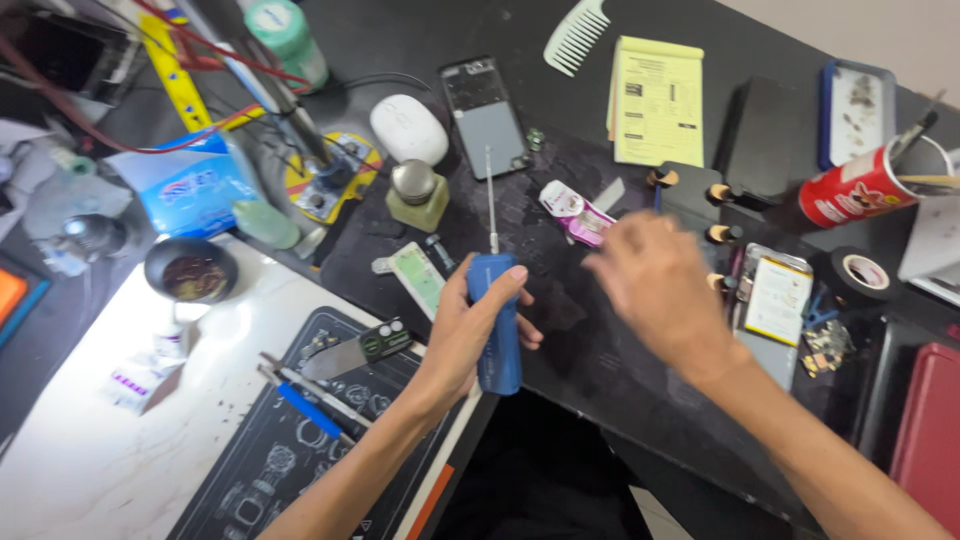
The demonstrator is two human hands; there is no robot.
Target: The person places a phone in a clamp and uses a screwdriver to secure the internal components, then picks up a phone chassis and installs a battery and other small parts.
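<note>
My left hand (470, 325) grips a blue-handled screwdriver (496, 330), its thin metal shaft pointing up toward a disassembled phone back (484, 115). My right hand (655, 285) is blurred, fingers spread, hovering over the dark bench mat with nothing in it. It is nearest a small pink and white tube (575, 212) and several small orange-capped bottles (718, 194). An opened phone with a white battery (775, 300) lies just right of that hand.
A dark work mat (300, 440) with tweezers and a metal pry blade lies at lower left. A white earbud case (408, 128), a yellow notepad (657, 100), a green comb (575, 35), a red can with tools (855, 188), black tape (862, 275) and a small bowl (190, 270) surround the bench.
</note>
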